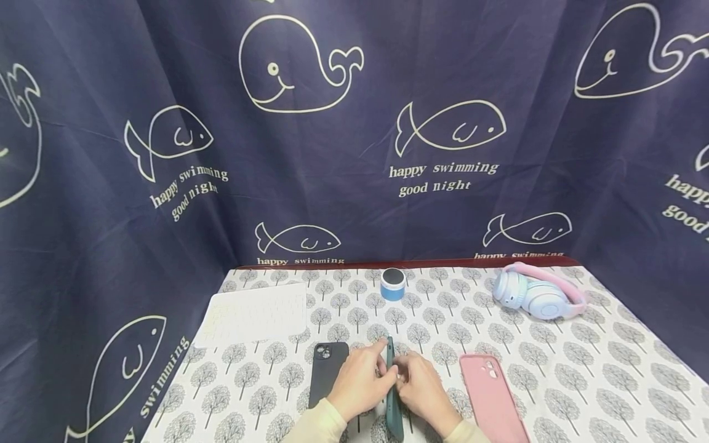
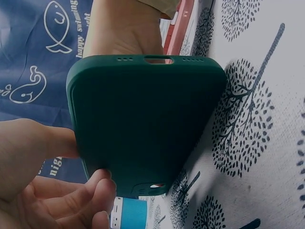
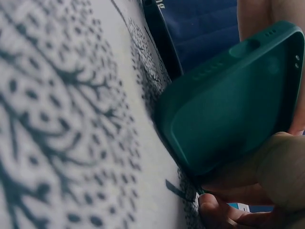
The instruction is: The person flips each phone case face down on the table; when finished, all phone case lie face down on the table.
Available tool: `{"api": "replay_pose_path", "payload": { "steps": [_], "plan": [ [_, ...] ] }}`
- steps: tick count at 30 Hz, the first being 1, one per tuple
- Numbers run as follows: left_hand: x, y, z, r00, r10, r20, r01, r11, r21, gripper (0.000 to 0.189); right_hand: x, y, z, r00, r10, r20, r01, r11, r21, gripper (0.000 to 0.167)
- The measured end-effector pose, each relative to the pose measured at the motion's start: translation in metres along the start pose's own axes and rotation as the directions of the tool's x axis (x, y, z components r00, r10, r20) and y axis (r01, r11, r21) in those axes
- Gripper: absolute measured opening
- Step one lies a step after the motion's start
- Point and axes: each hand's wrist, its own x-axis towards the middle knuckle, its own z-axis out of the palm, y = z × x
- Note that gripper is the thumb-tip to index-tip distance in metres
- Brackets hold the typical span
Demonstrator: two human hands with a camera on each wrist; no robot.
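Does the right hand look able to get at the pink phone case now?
Probably yes: only tablecloth shows between the right hand and the pink phone case, though that hand holds the green phone case.

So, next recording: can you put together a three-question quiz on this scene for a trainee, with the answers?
1. Multiple choice: which side of the green phone case faces the right wrist camera?
a) its hollow inside
b) its outer back
c) only a thin edge

2. True or false: in the head view, the pink phone case lies to the left of the green phone case.

3. Fill in: the small cylinder between the white keyboard and the headphones has a side that is mostly ____.

Key:
1. a
2. False; the pink phone case lies to its right.
3. blue
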Motion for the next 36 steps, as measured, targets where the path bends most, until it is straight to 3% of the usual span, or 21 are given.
{"api": "replay_pose_path", "payload": {
  "steps": [6,13,15,22,26,31,36],
  "plan": [
    [0.000,0.000,0.000,1.000,-0.007,0.002,0.007,1.000,0.001,0.050,0.001,0.002,-0.001,1.000,0.012,0.009,-0.013,1.000,0.024,0.027],
    [0.000,0.000,0.001,0.999,-0.039,0.025,0.040,0.997,-0.065,0.039,0.006,-0.007,-0.018,0.986,0.146,-0.077,-0.132,0.977,0.166,0.020],
    [0.000,0.000,0.001,0.998,-0.042,0.046,0.047,0.992,-0.117,0.037,0.006,-0.012,-0.022,0.983,0.169,-0.064,-0.150,0.961,0.232,0.023],
    [0.000,-0.005,0.004,0.992,-0.054,0.112,0.077,0.975,-0.210,0.038,0.005,-0.020,-0.026,0.982,0.188,0.014,-0.183,0.935,0.303,0.032],
    [-0.001,-0.010,0.006,0.986,-0.118,0.119,0.141,0.968,-0.207,0.035,0.004,-0.021,-0.033,0.968,0.247,0.055,-0.249,0.892,0.379,0.031],
    [-0.001,-0.015,0.006,0.976,-0.193,0.103,0.205,0.971,-0.124,0.039,0.004,-0.024,-0.044,0.952,0.306,0.026,-0.286,0.855,0.432,0.031],
    [-0.001,-0.015,0.006,0.974,-0.197,0.115,0.213,0.965,-0.155,0.046,0.006,-0.023,-0.049,0.953,0.301,0.020,-0.265,0.804,0.532,0.032]
  ]
}}
